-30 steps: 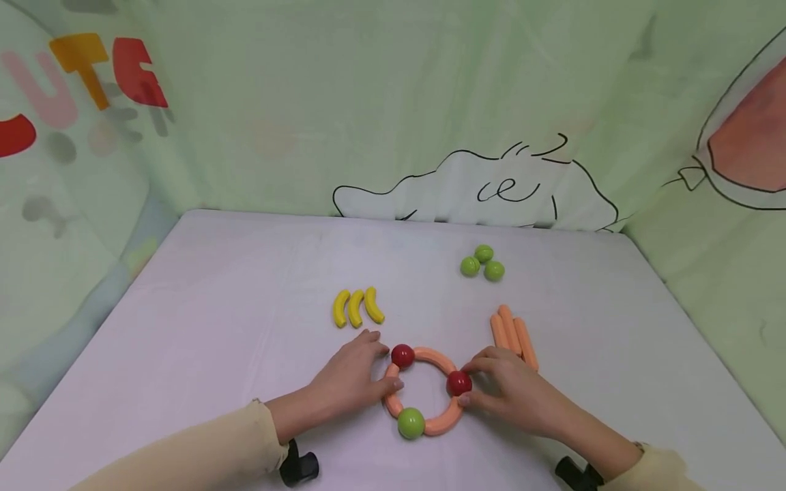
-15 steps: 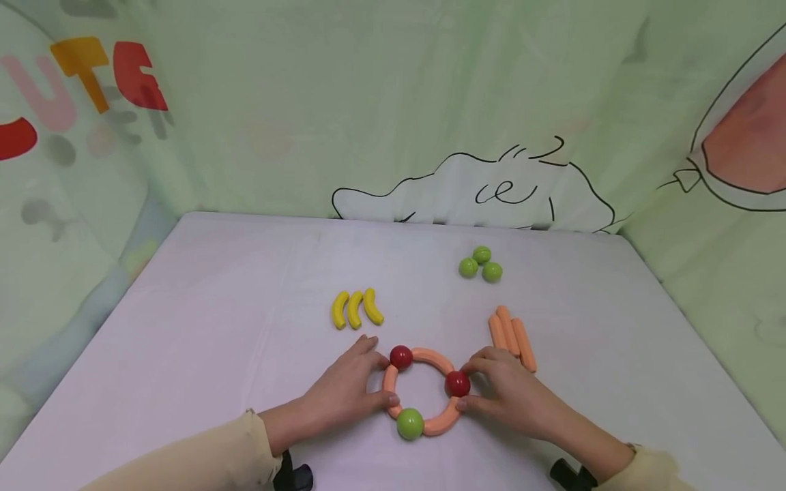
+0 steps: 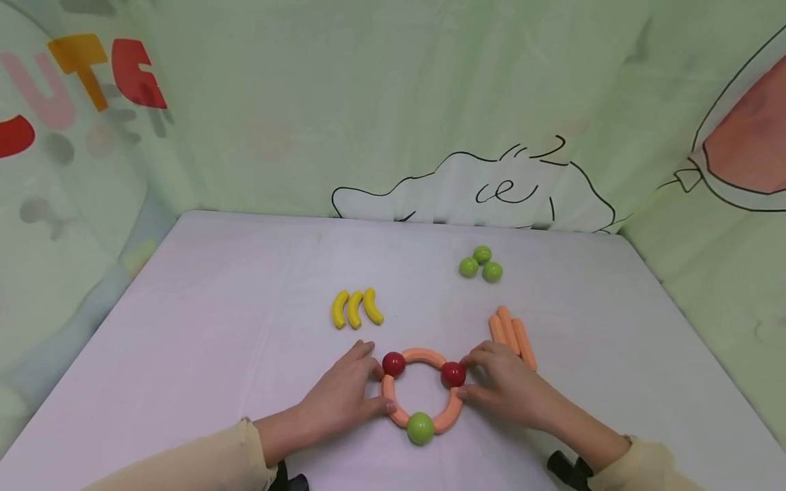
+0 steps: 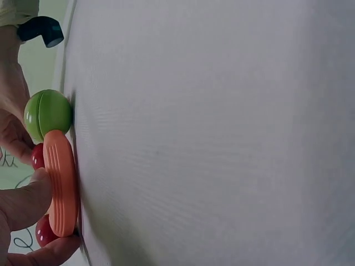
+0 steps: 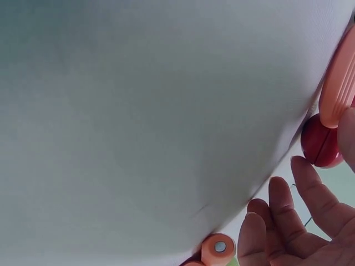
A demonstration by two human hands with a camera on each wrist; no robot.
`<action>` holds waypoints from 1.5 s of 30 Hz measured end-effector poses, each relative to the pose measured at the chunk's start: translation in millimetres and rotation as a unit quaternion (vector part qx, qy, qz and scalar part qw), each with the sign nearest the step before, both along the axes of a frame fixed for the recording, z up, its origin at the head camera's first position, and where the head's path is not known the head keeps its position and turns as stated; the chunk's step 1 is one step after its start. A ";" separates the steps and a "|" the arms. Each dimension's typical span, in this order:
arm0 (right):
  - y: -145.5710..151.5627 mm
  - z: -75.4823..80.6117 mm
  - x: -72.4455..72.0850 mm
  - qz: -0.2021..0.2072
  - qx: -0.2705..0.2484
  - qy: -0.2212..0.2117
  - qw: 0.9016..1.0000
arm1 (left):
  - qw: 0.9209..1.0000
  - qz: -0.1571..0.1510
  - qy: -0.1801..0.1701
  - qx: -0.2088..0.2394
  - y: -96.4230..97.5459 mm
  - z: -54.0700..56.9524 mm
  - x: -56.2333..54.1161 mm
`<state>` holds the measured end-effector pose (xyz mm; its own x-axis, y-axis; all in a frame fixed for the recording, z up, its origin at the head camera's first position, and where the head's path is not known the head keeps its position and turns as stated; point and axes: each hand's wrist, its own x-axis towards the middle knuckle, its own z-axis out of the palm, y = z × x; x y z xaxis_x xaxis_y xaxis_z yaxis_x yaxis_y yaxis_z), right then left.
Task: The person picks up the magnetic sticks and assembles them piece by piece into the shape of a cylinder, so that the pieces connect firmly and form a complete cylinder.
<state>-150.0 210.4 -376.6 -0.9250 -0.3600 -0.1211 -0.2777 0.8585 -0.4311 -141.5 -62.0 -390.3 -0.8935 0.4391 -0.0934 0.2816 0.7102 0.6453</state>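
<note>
Apparently the toy ring (image 3: 424, 355) is closed; left hand (image 3: 340, 392) and right hand (image 3: 514, 387) touch it, fingers apart. Bananas (image 3: 355, 311), loose green balls (image 3: 482, 255), orange rods (image 3: 508, 329) lie unused, nearer the tabletop's back edge.

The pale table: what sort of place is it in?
Possibly a play corner or small filming booth: pale green cloth printed with colourful letters hangs behind and beside a pale lilac tabletop, where toy-like curved orange rods, shiny red balls and a shiny green ball lie in a ring.
</note>
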 end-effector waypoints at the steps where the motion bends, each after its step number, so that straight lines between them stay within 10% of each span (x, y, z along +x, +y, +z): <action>1: 0.0 0.2 -0.3 0.001 0.000 0.003 1.000 | 1.000 0.001 0.001 -0.001 -0.2 0.4 0.8; 19: -9.3 11.3 11.5 -0.006 -0.013 0.042 0.999 | 0.999 0.024 0.028 0.021 -0.5 -4.9 -7.4; 29: -20.9 5.5 39.2 0.130 -0.008 0.029 0.991 | 0.998 0.022 0.042 0.029 -0.4 -2.2 -9.4; 45: -32.5 1.1 44.1 0.176 0.048 0.115 0.976 | 0.998 0.021 0.051 0.027 -0.7 -3.4 -9.6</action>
<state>-105.9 177.9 -375.5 -0.7522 -0.6584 0.0274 -0.6436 0.7251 -0.2450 -151.1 -62.6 -393.7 -0.9151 0.4026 0.0212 0.3179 0.6881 0.6523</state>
